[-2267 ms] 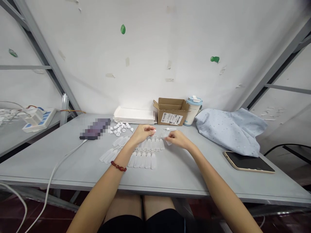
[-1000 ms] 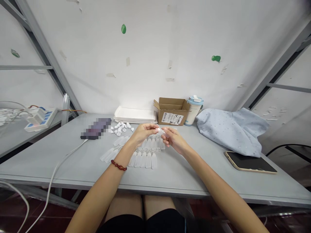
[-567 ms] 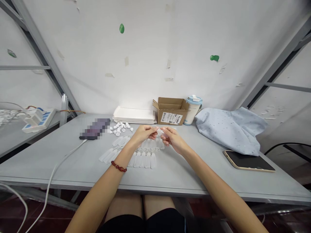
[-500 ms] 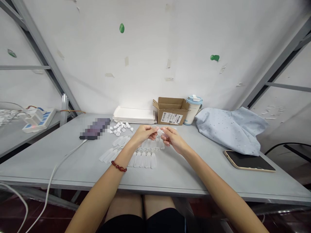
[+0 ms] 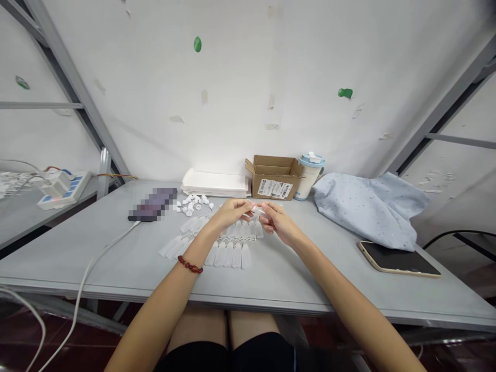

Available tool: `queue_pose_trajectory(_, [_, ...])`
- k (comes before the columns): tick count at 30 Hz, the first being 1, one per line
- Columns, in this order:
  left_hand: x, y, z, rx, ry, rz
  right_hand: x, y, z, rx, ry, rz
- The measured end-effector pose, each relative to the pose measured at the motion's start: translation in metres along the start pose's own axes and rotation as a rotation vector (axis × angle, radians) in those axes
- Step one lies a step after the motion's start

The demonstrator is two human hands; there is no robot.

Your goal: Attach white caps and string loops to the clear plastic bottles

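Over the middle of the table, my left hand (image 5: 235, 213) and my right hand (image 5: 276, 222) meet fingertip to fingertip. Both are closed in a pinch on a small translucent white piece (image 5: 259, 210), mostly covered by the fingers; its exact kind cannot be made out. Below them lie rows of flat, elongated translucent white pieces (image 5: 228, 256) with thin white loops at their upper ends. My left forearm hides part of these rows. Left of my left hand is a loose heap of small white caps (image 5: 189, 208).
Against the wall stand a stack of white sheets (image 5: 215, 183), an open cardboard box (image 5: 275, 178) and a lidded cup (image 5: 309, 178). A pale blue cloth (image 5: 364, 206) partly covers a phone (image 5: 399, 259) at right. A blurred dark device (image 5: 155, 204) with a white cable (image 5: 101, 253) lies left.
My hands stay pinched together in nearly the same place, with a slight shift of the fingers at the piece. The whole view has moved a little; the things on the table lie as before.
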State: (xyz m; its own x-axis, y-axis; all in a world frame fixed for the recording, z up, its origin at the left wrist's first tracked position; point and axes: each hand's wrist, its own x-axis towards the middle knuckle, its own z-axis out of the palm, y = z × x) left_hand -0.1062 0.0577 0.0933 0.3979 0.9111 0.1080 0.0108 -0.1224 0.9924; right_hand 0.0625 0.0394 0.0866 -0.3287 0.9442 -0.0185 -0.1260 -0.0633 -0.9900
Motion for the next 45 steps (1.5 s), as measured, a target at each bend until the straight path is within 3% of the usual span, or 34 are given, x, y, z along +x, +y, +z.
queue_pose_trajectory(4, [0.002,-0.002,0.002,0.083,0.05,-0.024,0.001,0.0,-0.001,-0.014,0.012,-0.003])
queue_pose_trajectory(12, [0.003,-0.006,-0.005,0.049,-0.059,0.113,0.001,0.002,-0.003,-0.03,0.029,0.007])
queue_pose_trajectory(20, [0.0,-0.002,0.0,0.043,-0.056,-0.009,0.002,0.002,-0.003,-0.066,0.023,-0.017])
queue_pose_trajectory(23, [0.0,-0.001,0.001,0.03,-0.007,-0.061,0.003,0.004,-0.003,-0.193,0.083,-0.089])
queue_pose_trajectory(28, [0.003,-0.001,0.0,-0.068,0.173,-0.125,0.007,0.009,-0.006,-0.469,0.254,-0.347])
queue_pose_trajectory(35, [0.003,-0.005,-0.003,-0.068,0.093,-0.205,0.009,0.012,-0.009,-0.491,0.257,-0.421])
queue_pose_trajectory(45, [0.005,-0.006,0.001,0.042,0.117,0.004,0.006,0.006,-0.008,-0.481,0.285,-0.361])
